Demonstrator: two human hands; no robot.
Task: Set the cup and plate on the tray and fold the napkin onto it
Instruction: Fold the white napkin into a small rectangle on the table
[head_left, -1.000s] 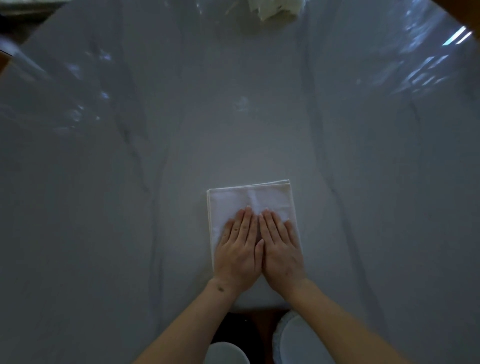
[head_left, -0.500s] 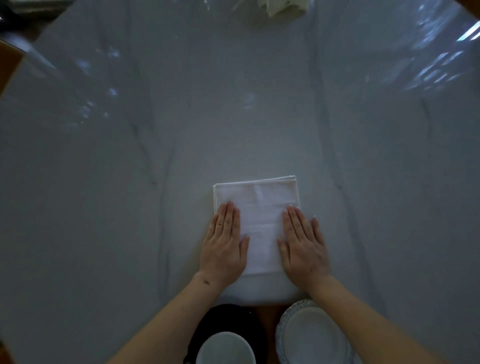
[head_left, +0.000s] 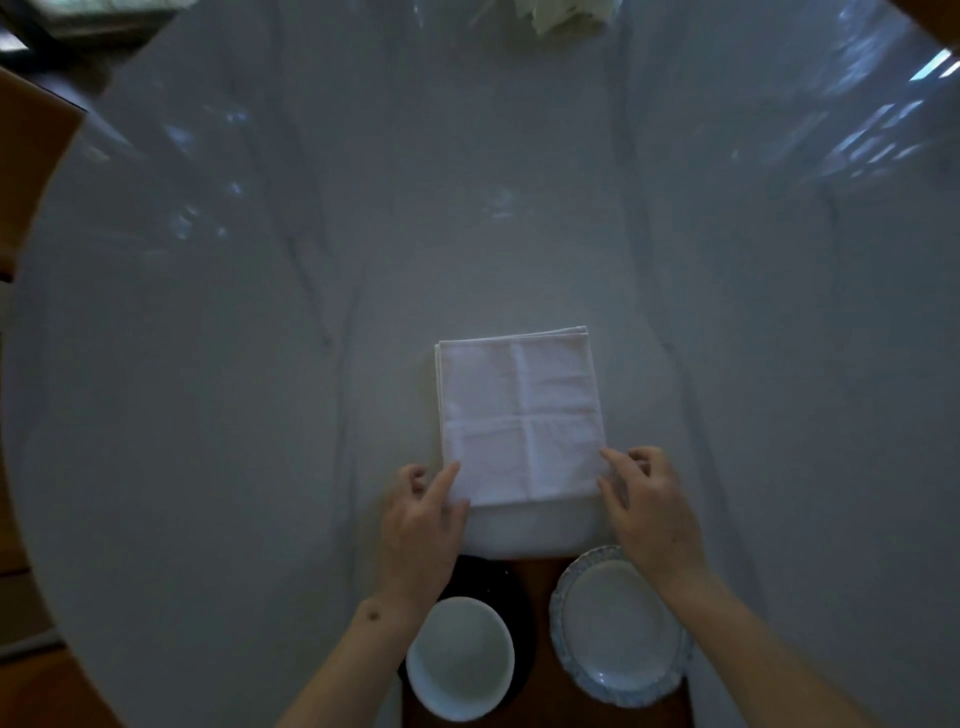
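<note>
Over on the left, the pale marble-veined surface (head_left: 208, 415) is stretching away bare and glossy, picking up window glare. Coming in toward the middle, the left hand (head_left: 421, 525) is sitting at the near left corner of the white napkin (head_left: 519, 415), forefinger and thumb pinching that corner edge, the other fingers curled loosely off to the side. The napkin is lying flat in a folded rectangle with crease lines crossing its top layer, and a lower layer is showing as a band along its near edge, right at the surface's near rim.

Below the left wrist, a white cup (head_left: 460, 657) is standing upright, mouth open to the camera, on a dark round saucer (head_left: 519, 613). Both are resting on the brown wooden tray (head_left: 535, 577), which is peeking out between the dishes just under the napkin's near edge.

Moving right, the plate (head_left: 618, 623) with its patterned scalloped rim is lying flat on the same tray, just beside the cup and apart from it. Above it, the right hand (head_left: 649, 504) is mirroring the left, fingertips nipping the napkin's near right corner, fingers bent.

Far back at the top edge, a crumpled pale cloth (head_left: 563, 13) is lying well apart from everything.
</note>
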